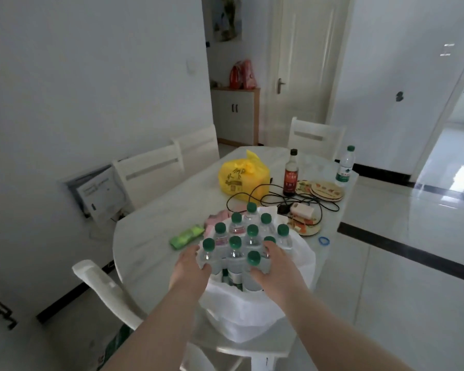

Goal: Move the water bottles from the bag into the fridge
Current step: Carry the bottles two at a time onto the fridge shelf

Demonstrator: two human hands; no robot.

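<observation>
We saw white walls (91, 62), a glossy tiled floor (413, 236), white chairs (148, 167) round a pale table (150, 234), and a closed door (306, 62).

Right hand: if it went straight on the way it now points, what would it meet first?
The water bottles: the right hand points forward-left and holds the cluster's near right side in the white bag, so it would likely push into them.

the white table (150, 236) in front of you carries the white bag (252, 317) of water bottles (252, 234) at its near edge. beyond it you have a green packet (186, 236), a yellow bag (241, 178), a black cable (252, 195), a dark sauce bottle (291, 175), round mats (324, 190), a lone bottle (346, 167) at the far right corner and a blue band (323, 241).
</observation>
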